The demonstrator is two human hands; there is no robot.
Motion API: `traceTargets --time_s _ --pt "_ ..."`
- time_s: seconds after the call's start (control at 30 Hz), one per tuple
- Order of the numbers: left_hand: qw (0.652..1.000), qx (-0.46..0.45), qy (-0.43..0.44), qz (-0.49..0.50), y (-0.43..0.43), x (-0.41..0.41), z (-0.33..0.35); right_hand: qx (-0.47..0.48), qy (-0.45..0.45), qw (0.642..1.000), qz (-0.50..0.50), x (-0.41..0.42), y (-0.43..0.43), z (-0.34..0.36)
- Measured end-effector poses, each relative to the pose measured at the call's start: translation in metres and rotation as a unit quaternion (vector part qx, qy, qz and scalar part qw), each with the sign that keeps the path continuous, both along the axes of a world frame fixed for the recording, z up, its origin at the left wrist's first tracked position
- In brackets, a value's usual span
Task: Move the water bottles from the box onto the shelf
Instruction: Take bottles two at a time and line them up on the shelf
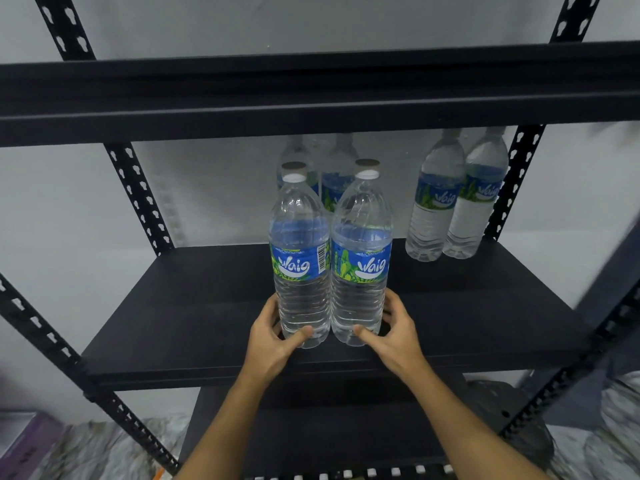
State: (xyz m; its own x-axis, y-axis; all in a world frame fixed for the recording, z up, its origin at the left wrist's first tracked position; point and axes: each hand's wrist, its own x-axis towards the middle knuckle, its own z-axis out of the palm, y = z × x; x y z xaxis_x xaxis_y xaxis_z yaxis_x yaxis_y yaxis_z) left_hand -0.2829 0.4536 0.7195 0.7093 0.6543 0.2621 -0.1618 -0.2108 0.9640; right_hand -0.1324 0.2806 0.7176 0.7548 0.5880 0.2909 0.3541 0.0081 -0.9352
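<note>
Your left hand (pixel 273 336) curls round the base of the left front bottle (pixel 300 265), thumb across its front. Your right hand (pixel 394 329) grasps the base of the right front bottle (pixel 360 265) the same way. Both bottles stand upright at frame centre, touching side by side, on the front part of the black middle shelf (pixel 194 306). Directly behind them stands a rear pair of bottles (pixel 337 181), partly hidden. A further pair of bottles (pixel 436 209) stands at the right of the frame, beside the rear post (pixel 512 188). An upper shelf (pixel 311 98) spans the top of the frame.
</note>
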Motion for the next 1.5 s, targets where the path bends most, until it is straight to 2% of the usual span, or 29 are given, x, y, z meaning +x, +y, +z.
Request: traceTargets --time_s 0.5,0.87,1.23,1.5 --pt "1.0 -0.001 0.001 0.02 -0.001 0.0 0.001 0.003 -0.016 1.0 -0.014 0.006 0.003 -0.002" --pt "0.995 0.047 -0.001 0.092 -0.009 0.002 -0.005 0.009 -0.013 1.0 -0.012 0.006 0.004 -0.004" --pt "0.991 0.08 0.001 0.105 -0.009 0.0 -0.002 0.023 -0.018 0.999 -0.018 0.002 0.001 0.001" --pt "0.99 0.085 0.006 0.113 0.003 -0.005 0.002 -0.015 -0.019 1.0 -0.011 0.001 0.01 0.006"
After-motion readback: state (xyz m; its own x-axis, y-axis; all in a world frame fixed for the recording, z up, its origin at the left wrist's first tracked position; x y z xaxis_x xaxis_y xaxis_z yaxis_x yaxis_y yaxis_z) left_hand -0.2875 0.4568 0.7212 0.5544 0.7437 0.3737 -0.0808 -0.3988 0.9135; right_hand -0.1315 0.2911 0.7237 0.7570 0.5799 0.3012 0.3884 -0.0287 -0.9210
